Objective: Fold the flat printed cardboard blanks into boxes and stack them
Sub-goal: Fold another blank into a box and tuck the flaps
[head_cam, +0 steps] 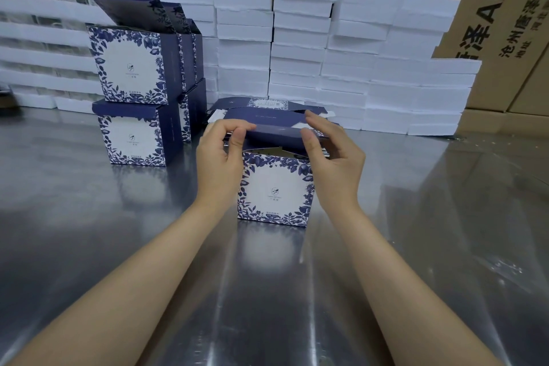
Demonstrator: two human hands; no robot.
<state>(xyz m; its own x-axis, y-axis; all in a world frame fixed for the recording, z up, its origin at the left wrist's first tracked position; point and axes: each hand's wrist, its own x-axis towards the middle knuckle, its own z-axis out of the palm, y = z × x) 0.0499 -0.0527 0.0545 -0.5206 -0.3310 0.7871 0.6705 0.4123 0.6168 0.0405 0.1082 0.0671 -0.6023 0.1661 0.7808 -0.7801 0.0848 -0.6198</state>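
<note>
Box (274, 190) stood upright on the metal table (89, 217), centre. Left hand (221, 162) and right hand (332, 163) pinched its navy lid flap (276, 135) at the corners. Probably light, creasable card; grip edges.

The worktop (89, 232) is a reflective metal surface. One printed box (274, 192) stands upright on it at centre. A stack of folded boxes (139, 131) rests on it to the left, two tiers high. Flat printed blanks (267, 104) lie behind the centre box. Stacked white foam slabs (371, 74) line the rear edge. Brown cartons (505, 38) stand at the far right.
</note>
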